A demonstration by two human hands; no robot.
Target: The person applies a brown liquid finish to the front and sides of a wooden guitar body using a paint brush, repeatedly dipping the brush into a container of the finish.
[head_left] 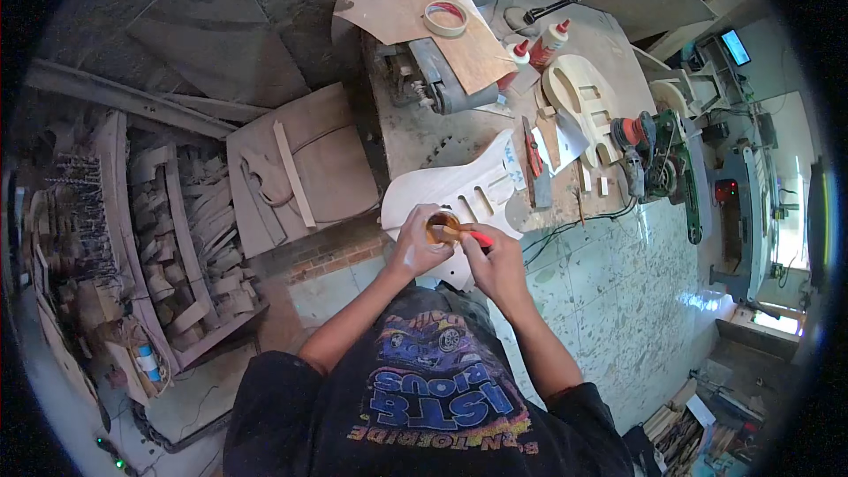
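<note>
My left hand point(419, 247) is closed around a small round jar point(430, 221) with amber-brown insides, its mouth tipped up toward me. In my right hand point(500, 270) is a small brush point(480, 238) with a red handle, pinched between the fingers. Its tan end reaches into the jar's mouth; the very tip is hard to make out. Just beneath both hands lies a pale wooden electric guitar body point(433, 185) with routed slots, resting at the near edge of the workbench point(415, 141).
A second guitar body point(574, 88), two red-capped glue bottles point(551, 40), a tape roll point(445, 19) on plywood, and red-handled pliers or a similar tool point(533, 155) are on the bench. A green-framed machine point(676, 159) stands right. Wood scraps point(221, 238) fill shelves at left.
</note>
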